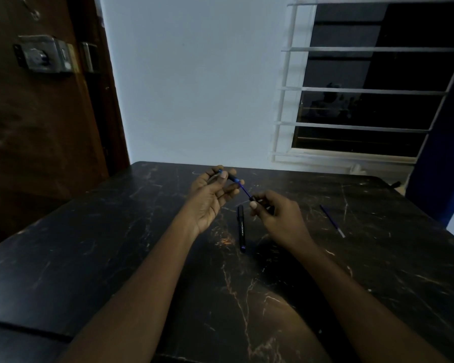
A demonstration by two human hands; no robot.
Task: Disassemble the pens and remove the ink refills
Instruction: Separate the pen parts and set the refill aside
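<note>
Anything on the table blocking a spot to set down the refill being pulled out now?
Nothing visible does. The right hand draws the blue refill from the barrel in the left hand. A black pen lies below; another refill lies right; table between is bare.

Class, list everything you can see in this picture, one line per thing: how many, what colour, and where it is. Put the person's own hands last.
Black marble-patterned table: one, black with pale veins, fills the lower view.
Black pen barrel with blue ends: one, held above the table at centre.
Thin blue ink refill: one, partly out of the barrel, spanning between the two hands.
Black capped pen: one, lying on the table between the forearms.
Loose blue ink refill: one, blue with a pale tip, lying on the table at right.
Brown wooden door: one, left, with a metal lock.
White barred window: one, upper right, dark outside.
Left hand: fingers closed on the barrel.
Right hand: fingers pinch the refill's end piece.
</note>
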